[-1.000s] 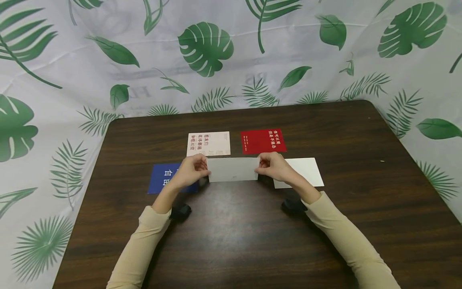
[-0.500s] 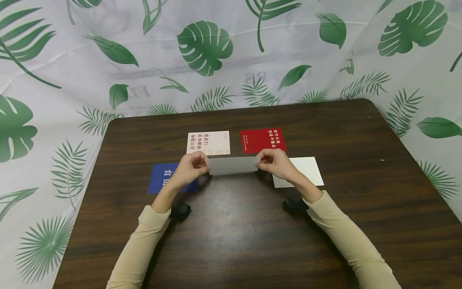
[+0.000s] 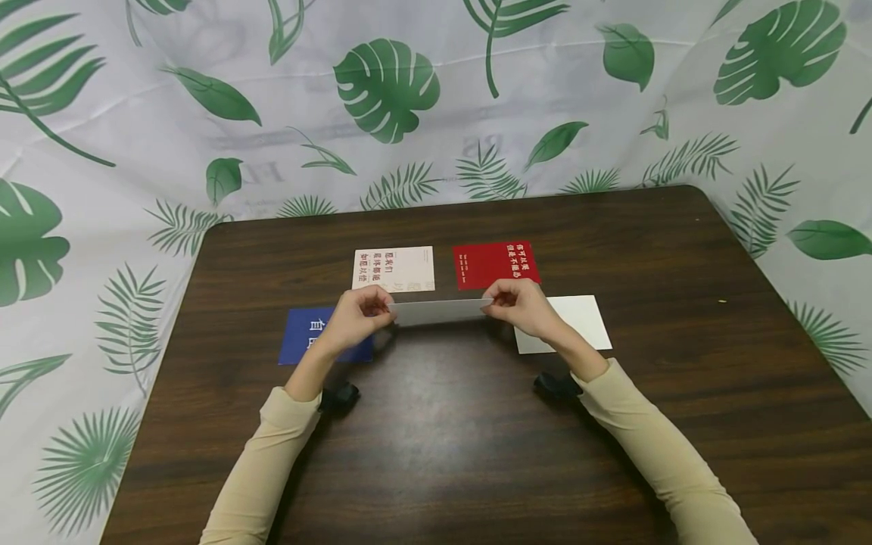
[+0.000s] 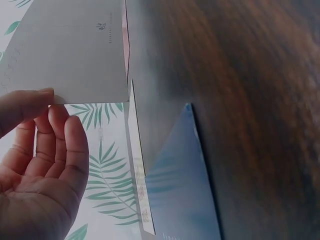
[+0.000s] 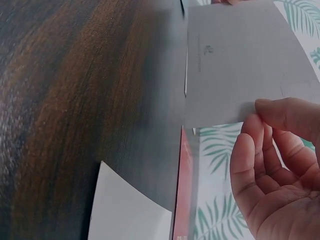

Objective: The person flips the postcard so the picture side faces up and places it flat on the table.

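Note:
Both hands hold one pale card (image 3: 441, 312) upright between them, its near side grey-white with a small printed mark in the wrist views. My left hand (image 3: 356, 322) pinches the card's left end between thumb and fingertips; the left wrist view shows the thumb on the near face of the card (image 4: 75, 50). At the other end, my right hand (image 3: 521, 309) pinches the card in the same way, thumb in front. In the right wrist view the lower edge of the card (image 5: 240, 65) is close over the table.
On the dark wood table (image 3: 436, 454) lie a blue card (image 3: 296, 337) at left, a cream card (image 3: 412, 269) and a red card (image 3: 487, 265) behind the hands, and a white card (image 3: 579, 322) at right. A leaf-patterned cloth (image 3: 436, 98) hangs behind.
The held card has tipped from facing the head camera to nearly edge-on, so less of its face shows. The right hand has shifted slightly up in view. The cards on the table stay put.

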Demonstrator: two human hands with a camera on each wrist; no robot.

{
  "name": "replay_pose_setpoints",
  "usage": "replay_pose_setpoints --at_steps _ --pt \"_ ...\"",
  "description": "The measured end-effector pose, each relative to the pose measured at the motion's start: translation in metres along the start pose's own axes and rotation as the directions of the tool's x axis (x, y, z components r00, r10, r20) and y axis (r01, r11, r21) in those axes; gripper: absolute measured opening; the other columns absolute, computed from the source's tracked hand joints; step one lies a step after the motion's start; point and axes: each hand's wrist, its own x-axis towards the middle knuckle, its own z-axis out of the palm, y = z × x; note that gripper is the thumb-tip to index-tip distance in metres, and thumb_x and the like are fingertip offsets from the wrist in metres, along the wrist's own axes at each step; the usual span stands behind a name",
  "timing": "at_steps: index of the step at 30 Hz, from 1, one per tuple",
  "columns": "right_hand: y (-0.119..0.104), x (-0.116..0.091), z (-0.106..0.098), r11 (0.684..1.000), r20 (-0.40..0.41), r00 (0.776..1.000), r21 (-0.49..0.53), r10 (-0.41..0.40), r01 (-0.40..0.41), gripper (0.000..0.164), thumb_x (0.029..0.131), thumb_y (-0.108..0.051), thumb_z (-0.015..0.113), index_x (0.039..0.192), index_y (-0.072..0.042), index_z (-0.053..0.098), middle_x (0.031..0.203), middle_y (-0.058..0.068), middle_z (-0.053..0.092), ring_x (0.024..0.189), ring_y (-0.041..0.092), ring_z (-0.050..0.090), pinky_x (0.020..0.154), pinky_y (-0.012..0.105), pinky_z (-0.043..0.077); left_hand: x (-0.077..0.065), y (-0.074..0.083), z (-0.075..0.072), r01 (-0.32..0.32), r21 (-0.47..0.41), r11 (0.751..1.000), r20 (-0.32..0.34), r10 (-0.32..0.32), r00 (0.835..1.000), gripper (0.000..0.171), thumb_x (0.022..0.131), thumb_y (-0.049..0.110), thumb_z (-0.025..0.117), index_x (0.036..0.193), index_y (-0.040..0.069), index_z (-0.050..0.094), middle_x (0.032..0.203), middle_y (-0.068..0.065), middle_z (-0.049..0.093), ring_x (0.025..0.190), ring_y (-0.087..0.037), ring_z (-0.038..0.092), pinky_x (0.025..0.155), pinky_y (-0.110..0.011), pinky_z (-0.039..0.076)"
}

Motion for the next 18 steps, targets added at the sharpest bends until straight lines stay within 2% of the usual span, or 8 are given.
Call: replay_pose_setpoints --at_steps 6,9,12,15,18 --pt "-0.029 -0.007 -0.003 1.0 -0.003 1.0 -0.015 -0.016 0.016 0.004 0.08 0.009 0.066 0.084 0.01 0.064 0.078 0.019 0.064 0.067 0.026 0.055 0.061 0.02 0.047 -0.001 0.002 0.0 0.048 0.025 0.999 0.0 -0.048 0.999 0.006 0.078 -0.013 0.065 0.083 -0.01 0.062 0.072 -0.004 0.06 0.064 -0.008 0.053 0.061 -0.02 0.044" --pt "-0.03 -0.008 -0.004 1.0 -0.003 1.0 -0.007 -0.015 0.015 0.004 0.08 0.009 0.066 0.085 0.01 0.065 0.08 0.02 0.065 0.069 0.029 0.058 0.062 0.02 0.048 -0.002 0.006 0.0 0.045 0.031 0.999 0.005 -0.045 0.999 0.005 0.078 -0.013 0.064 0.08 -0.009 0.063 0.073 -0.01 0.061 0.065 -0.009 0.054 0.062 -0.023 0.046" --pt "-0.026 -0.007 -0.004 1.0 0.003 1.0 0.013 -0.008 0.008 0.005 0.08 0.009 0.066 0.085 0.01 0.066 0.082 0.02 0.066 0.07 0.031 0.06 0.062 0.02 0.049 -0.004 0.018 0.0 0.026 0.033 0.999 0.01 -0.026 1.0 0.004 0.077 -0.014 0.064 0.079 -0.01 0.064 0.074 -0.015 0.063 0.067 -0.011 0.056 0.064 -0.026 0.048" --pt "-0.009 -0.003 -0.002 0.999 0.009 1.0 0.038 0.02 -0.02 0.007 0.08 0.008 0.066 0.087 0.008 0.068 0.084 0.02 0.067 0.071 0.034 0.062 0.062 0.02 0.049 -0.007 0.029 -0.002 0.019 0.033 0.999 0.015 -0.019 1.0 0.004 0.076 -0.013 0.065 0.08 -0.012 0.064 0.077 -0.017 0.065 0.068 -0.01 0.058 0.066 -0.025 0.049" --pt "0.006 0.0 -0.001 0.997 0.02 0.998 0.06 0.052 -0.053 0.009 0.081 0.006 0.067 0.09 0.006 0.07 0.086 0.019 0.069 0.073 0.036 0.063 0.063 0.021 0.05 -0.008 0.03 -0.003 0.045 0.021 0.999 0.016 -0.045 0.999 0.005 0.077 -0.011 0.067 0.082 -0.012 0.067 0.08 -0.017 0.066 0.068 -0.007 0.06 0.065 -0.021 0.05"
